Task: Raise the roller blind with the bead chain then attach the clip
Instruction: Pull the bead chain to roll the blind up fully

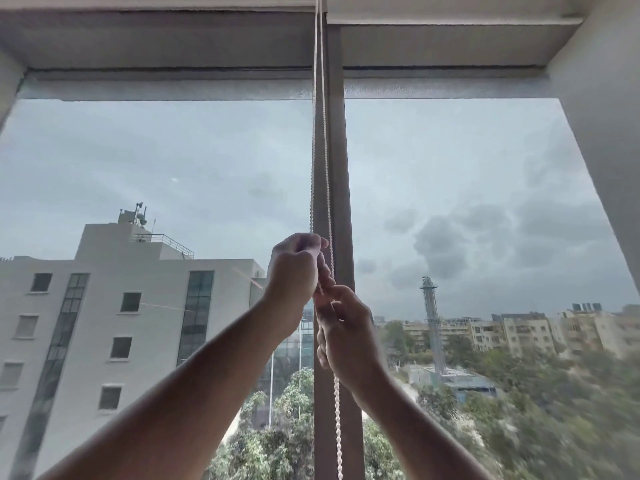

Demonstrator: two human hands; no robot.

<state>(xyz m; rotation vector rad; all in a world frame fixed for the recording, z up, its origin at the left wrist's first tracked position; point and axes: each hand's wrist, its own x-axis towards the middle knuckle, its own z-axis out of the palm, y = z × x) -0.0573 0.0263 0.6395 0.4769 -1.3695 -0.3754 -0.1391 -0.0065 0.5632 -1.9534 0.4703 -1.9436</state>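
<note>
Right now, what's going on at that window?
A person is working the white bead chain that hangs in front of the window mullion. The left hand is closed on the chain higher up, and the right hand has its grip on it just below, the two nearly touching. The roller blind is already almost fully up, with only a narrow strip showing at the top of the glass. No clip is visible yet.

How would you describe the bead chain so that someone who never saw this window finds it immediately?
Find the dark vertical window post between the two panes. In front of it the white bead chain hangs as two thin strands from the top frame down into the left hand and the right hand. Nothing else there is white and beaded.
</note>
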